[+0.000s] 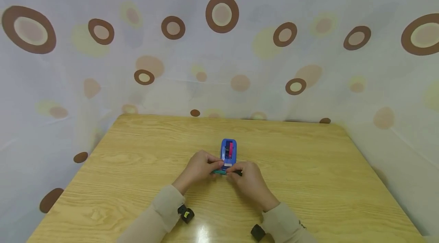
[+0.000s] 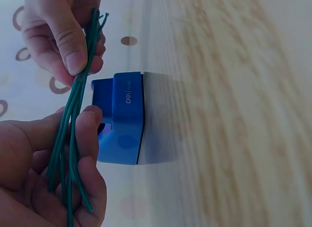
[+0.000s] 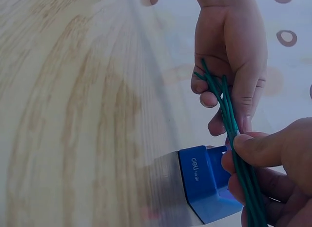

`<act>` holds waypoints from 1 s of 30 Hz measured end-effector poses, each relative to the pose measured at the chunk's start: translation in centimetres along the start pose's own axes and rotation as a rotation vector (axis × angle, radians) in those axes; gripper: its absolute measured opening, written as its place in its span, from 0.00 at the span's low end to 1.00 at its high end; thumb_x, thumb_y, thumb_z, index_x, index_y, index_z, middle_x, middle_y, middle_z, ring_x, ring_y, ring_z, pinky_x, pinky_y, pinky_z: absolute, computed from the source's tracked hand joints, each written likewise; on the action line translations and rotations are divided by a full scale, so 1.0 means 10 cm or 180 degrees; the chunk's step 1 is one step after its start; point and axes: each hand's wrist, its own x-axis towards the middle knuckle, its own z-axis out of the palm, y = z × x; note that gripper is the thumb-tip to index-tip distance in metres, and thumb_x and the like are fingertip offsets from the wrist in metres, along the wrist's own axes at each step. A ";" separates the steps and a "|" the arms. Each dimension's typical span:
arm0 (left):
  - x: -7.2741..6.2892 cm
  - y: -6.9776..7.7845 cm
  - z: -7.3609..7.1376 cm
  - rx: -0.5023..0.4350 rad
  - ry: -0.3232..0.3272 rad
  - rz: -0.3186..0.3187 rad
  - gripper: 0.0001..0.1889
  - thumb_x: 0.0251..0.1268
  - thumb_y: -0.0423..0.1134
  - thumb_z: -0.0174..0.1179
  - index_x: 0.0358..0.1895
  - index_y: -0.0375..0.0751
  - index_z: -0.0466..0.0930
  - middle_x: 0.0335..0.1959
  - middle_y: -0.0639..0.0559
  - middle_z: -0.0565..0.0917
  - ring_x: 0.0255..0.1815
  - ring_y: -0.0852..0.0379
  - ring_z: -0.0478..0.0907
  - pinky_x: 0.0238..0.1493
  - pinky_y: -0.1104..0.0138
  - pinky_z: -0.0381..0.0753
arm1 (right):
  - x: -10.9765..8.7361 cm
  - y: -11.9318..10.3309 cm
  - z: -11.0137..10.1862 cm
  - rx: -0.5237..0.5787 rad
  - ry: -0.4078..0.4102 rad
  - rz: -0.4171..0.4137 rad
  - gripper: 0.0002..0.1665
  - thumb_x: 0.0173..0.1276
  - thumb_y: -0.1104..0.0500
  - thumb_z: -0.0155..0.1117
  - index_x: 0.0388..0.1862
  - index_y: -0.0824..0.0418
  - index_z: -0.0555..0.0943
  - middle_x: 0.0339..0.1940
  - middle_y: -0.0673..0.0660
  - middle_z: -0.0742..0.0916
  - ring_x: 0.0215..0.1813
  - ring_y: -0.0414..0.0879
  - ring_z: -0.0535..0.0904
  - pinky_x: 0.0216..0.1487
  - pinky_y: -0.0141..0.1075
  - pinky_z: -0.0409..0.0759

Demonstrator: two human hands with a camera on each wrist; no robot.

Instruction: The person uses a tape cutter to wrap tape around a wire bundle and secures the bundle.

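Note:
Between my two hands stretches a bundle of thin green wires (image 2: 73, 107), several strands with loosely splayed ends. My left hand (image 1: 198, 167) pinches the bundle between thumb and fingers, with one splayed end lying over its curled fingers. Close beside it, my right hand (image 1: 251, 181) pinches the same bundle (image 3: 229, 112) with thumb and fingertips. Just beyond the fingertips stands a blue tape dispenser (image 1: 228, 161), its cutting edge facing me and a pink core (image 1: 231, 149) inside. In the head view the hands overlap the dispenser's near end.
The wooden table (image 1: 144, 147) extends on both sides of the hands. Behind it and at its sides hangs a pale curtain (image 1: 192, 52) with brown rings and dots. Each sleeve cuff carries a small black device (image 1: 186, 214).

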 end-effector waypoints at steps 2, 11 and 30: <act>-0.02 0.02 0.00 -0.0029 -0.0004 -0.0001 0.10 0.68 0.42 0.64 0.42 0.42 0.90 0.34 0.54 0.88 0.23 0.56 0.82 0.24 0.69 0.76 | 0.00 -0.01 -0.01 -0.0005 -0.0005 -0.0011 0.05 0.65 0.67 0.69 0.32 0.59 0.90 0.36 0.50 0.89 0.39 0.40 0.81 0.40 0.36 0.80; -0.08 0.09 -0.05 -0.0074 -0.0078 0.0090 0.11 0.70 0.43 0.62 0.41 0.41 0.90 0.38 0.51 0.88 0.28 0.50 0.85 0.32 0.64 0.81 | 0.00 -0.08 -0.07 -0.0127 0.0021 -0.0093 0.04 0.64 0.68 0.70 0.33 0.61 0.90 0.36 0.51 0.90 0.41 0.41 0.84 0.40 0.36 0.82; -0.21 0.33 -0.16 0.0057 -0.0137 0.0298 0.13 0.70 0.47 0.61 0.39 0.42 0.90 0.31 0.56 0.87 0.32 0.49 0.85 0.33 0.64 0.78 | -0.01 -0.29 -0.24 -0.0252 0.0144 -0.0438 0.04 0.61 0.69 0.72 0.34 0.63 0.90 0.35 0.51 0.89 0.38 0.44 0.85 0.38 0.32 0.82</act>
